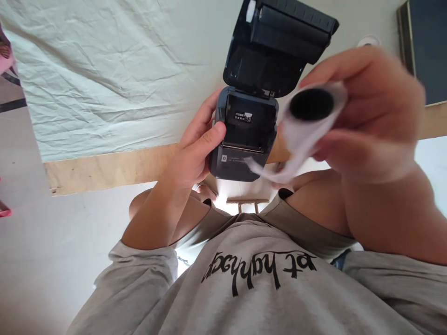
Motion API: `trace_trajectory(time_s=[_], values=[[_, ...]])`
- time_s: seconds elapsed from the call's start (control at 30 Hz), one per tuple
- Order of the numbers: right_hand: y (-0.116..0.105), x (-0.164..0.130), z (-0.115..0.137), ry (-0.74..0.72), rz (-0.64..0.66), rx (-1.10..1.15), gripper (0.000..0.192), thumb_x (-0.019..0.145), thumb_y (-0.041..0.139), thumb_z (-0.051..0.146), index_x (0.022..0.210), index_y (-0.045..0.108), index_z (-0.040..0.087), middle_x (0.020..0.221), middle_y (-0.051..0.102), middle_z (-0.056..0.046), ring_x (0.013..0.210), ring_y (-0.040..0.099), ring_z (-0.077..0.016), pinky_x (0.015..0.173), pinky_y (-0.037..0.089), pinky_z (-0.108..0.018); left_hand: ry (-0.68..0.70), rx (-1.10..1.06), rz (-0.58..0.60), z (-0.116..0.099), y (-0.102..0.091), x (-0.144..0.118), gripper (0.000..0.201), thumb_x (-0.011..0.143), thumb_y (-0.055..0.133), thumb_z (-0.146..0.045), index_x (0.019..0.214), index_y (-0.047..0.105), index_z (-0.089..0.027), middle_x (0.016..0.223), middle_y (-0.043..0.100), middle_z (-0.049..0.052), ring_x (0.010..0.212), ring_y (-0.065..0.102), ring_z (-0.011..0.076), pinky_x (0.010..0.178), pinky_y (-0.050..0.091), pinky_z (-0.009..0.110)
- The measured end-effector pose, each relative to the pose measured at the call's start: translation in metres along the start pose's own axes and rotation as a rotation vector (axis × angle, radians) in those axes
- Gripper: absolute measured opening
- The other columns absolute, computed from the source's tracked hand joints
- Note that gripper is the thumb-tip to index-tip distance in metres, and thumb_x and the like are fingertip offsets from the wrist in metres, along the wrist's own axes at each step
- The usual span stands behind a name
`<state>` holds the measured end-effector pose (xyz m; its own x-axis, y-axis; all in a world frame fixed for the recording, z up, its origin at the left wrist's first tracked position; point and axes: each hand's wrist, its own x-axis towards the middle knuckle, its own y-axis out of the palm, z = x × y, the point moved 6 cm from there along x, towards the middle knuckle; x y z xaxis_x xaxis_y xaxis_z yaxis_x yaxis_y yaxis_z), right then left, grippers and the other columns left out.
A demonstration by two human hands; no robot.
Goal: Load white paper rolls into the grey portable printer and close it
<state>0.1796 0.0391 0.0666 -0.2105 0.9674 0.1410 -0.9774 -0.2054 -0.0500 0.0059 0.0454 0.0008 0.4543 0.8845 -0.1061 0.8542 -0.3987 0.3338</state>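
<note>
Paper roll (310, 111), white with a black hollow core, sits pinched in my right hand (370, 116), fingers above and thumb below, and the whole hand is blurred, so I cannot tell how firmly the pads bite. A loose tail of paper (268, 172) curls down from the roll and hangs just in front of the small dark grey plastic label printer (244, 135), touching or nearly touching its lower front edge.

My left hand (195, 149) is wrapped round the printer's left side, thumb pressed on the front corner, holding it up in the air above my lap. Its black hinged lid (275, 42) stands fully open, tilted back, and the paper bay beneath shows empty apart from a small white-lettered sticker (243, 117).

Behind lie a wrinkled pale green cloth (104, 79) over a wooden table edge (104, 167), and below is my grey printed sweatshirt (258, 279).

Risks, as I judge them: the roll is held by a light pinch, so it could slip and unspool. The trailing tail could crease or catch on the front edge. With the printer gripped one-handed from a side, any push could twist it, and the open lid could swing down.
</note>
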Motion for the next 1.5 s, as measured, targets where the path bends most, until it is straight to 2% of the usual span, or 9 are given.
trace_trajectory(time_s=[0.17,0.27,0.37,0.57,0.93,1.07,1.2,1.3,1.5], values=[[-0.03,0.004,-0.031,0.129,-0.319,0.253,0.04,0.057,0.074,0.044,0.089,0.057,0.027,0.073,0.051,0.003,0.051,0.047,-0.0128,0.032,0.025,-0.026,0.004,-0.024,-0.016,0.001,-0.001,0.001,0.038,0.09,0.055,-0.045,0.124,0.057,-0.028,0.118,0.066,0.001,0.112,0.066,0.0194,0.073,0.058,0.023],[-0.04,-0.002,-0.039,0.0,-0.439,0.113,0.032,0.064,0.072,0.043,0.082,0.051,0.028,0.068,0.046,0.002,0.048,0.041,-0.0116,0.037,0.022,-0.025,-0.002,-0.019,-0.038,0.002,-0.002,0.002,0.038,0.089,0.056,-0.047,0.122,0.059,-0.027,0.116,0.067,0.001,0.113,0.066,0.0197,0.068,0.057,0.022],[-0.035,-0.006,-0.031,-0.237,-0.353,-0.33,0.023,0.078,0.063,0.04,0.076,0.046,0.025,0.068,0.047,0.001,0.055,0.043,-0.0127,0.052,0.033,-0.029,0.015,-0.026,-0.044,0.003,-0.002,0.003,0.039,0.089,0.056,-0.048,0.122,0.059,-0.028,0.112,0.068,0.001,0.11,0.067,0.0189,0.064,0.057,0.021],[-0.027,-0.007,-0.028,-0.364,-0.279,-0.917,0.024,0.084,0.058,0.045,0.083,0.051,0.022,0.079,0.06,-0.003,0.074,0.056,-0.018,0.067,0.043,-0.033,0.052,-0.057,-0.015,0.004,-0.001,0.005,0.036,0.09,0.056,-0.044,0.122,0.061,-0.028,0.112,0.068,0.0,0.108,0.067,0.0161,0.073,0.058,0.021],[-0.031,0.0,-0.045,-0.047,-0.221,-1.005,0.06,0.073,0.071,0.024,0.126,0.042,0.027,0.101,0.069,-0.002,0.081,0.065,-0.0187,0.075,0.052,-0.036,0.074,-0.051,0.019,0.006,-0.004,0.006,0.037,0.09,0.055,-0.044,0.124,0.059,-0.028,0.116,0.065,0.001,0.102,0.067,0.0151,0.071,0.055,0.021],[-0.038,-0.005,-0.028,-0.252,-0.224,-0.894,0.065,0.069,0.07,0.023,0.129,0.047,0.021,0.115,0.063,-0.01,0.1,0.065,-0.0233,0.077,0.052,-0.036,0.021,-0.056,0.028,0.004,-0.002,0.003,0.035,0.091,0.054,-0.043,0.123,0.059,-0.028,0.115,0.066,0.0,0.099,0.068,0.0148,0.066,0.055,0.021],[-0.076,-0.014,-0.018,-0.495,-0.416,-0.918,0.05,0.072,0.06,0.02,0.121,0.06,0.025,0.116,0.062,-0.007,0.104,0.062,-0.0254,0.079,0.047,-0.038,0.021,-0.044,-0.003,0.002,-0.003,0.003,0.035,0.089,0.058,-0.043,0.121,0.061,-0.028,0.115,0.066,0.0,0.109,0.066,0.0178,0.072,0.056,0.023],[-0.094,-0.005,-0.033,-0.332,-0.435,-0.982,0.055,0.073,0.058,0.015,0.128,0.053,0.019,0.121,0.058,-0.01,0.108,0.058,-0.0247,0.082,0.047,-0.038,0.016,-0.029,-0.022,0.002,-0.002,0.003,0.035,0.089,0.058,-0.044,0.12,0.061,-0.029,0.114,0.067,0.0,0.117,0.063,0.0187,0.074,0.057,0.022],[-0.086,0.009,-0.052,0.029,-0.361,-1.103,0.049,0.072,0.062,0.014,0.12,0.058,0.014,0.119,0.052,-0.016,0.106,0.057,-0.0241,0.078,0.051,-0.037,-0.001,-0.017,-0.037,0.001,0.0,0.002,0.034,0.09,0.055,-0.045,0.12,0.06,-0.03,0.115,0.066,-0.001,0.118,0.063,0.0183,0.074,0.057,0.023]])
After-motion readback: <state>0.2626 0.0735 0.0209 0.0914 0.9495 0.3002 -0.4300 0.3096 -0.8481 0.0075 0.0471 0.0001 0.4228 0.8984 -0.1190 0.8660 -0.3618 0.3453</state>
